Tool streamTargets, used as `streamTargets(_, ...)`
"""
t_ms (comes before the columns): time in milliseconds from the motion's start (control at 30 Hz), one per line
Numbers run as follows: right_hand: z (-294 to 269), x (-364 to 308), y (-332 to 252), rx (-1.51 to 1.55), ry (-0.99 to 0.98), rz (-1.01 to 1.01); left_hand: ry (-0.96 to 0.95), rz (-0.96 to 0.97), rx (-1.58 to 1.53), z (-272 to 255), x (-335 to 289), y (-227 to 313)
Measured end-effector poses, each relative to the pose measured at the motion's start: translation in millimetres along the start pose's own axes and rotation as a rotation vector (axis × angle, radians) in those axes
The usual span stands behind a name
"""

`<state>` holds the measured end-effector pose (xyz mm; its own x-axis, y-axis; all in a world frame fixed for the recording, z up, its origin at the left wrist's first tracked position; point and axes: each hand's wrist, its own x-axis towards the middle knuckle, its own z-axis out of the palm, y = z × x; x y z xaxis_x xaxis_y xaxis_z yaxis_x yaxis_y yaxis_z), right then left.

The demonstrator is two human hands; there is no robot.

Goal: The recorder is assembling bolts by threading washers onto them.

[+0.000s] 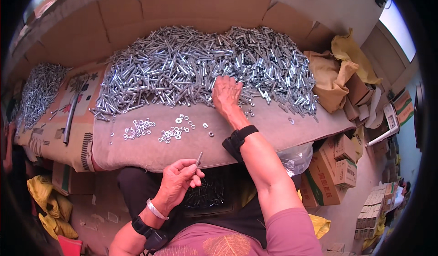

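My left hand [181, 177] is closed, pinching a thin silver bolt [199, 158] that points upward between thumb and fingers, in front of the table's near edge. My right hand [226, 94] reaches forward to the near side of a big heap of metal bolts and sleeves [182, 67]. Its fingers are bent and close together, with the tips hidden among the pieces, so what they grip does not show. Loose washers [173, 134] lie in a cluster on the table cover [132, 153], left of my right forearm. Another cluster of rings [139, 129] lies farther left.
A metal bar [70, 121] lies on the patterned cloth at left, beside a smaller bolt heap [43, 89]. Cardboard [196, 7] walls the back. At right are a brown sack [326, 80] and cartons [326, 183]. A dark container of pieces [207, 194] sits below the table edge.
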<state>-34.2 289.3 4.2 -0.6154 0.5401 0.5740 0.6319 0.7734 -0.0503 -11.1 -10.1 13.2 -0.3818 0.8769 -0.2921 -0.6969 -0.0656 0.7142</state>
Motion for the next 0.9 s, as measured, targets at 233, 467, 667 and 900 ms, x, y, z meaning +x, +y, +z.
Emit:
streamTargets(233,-11.0,-9.8,2.3,0.133,-0.118,0.087,-0.012,0.014,0.012,2.8,-13.3,1.8)
streamTargets(467,-30.9,-26.2,25.6,0.221,-0.274,0.203,-0.006,0.054,-0.011,-4.7,-21.8,-6.5)
streamTargets(667,-32.1,-29.1,20.9,0.221,-0.229,0.083,-0.016,0.054,-0.067,-6.6,-12.5,-14.9)
streamTargets(900,-30.8,-23.5,17.6,0.137,-0.344,0.104,0.027,0.058,0.008,2.4,-5.5,-8.1)
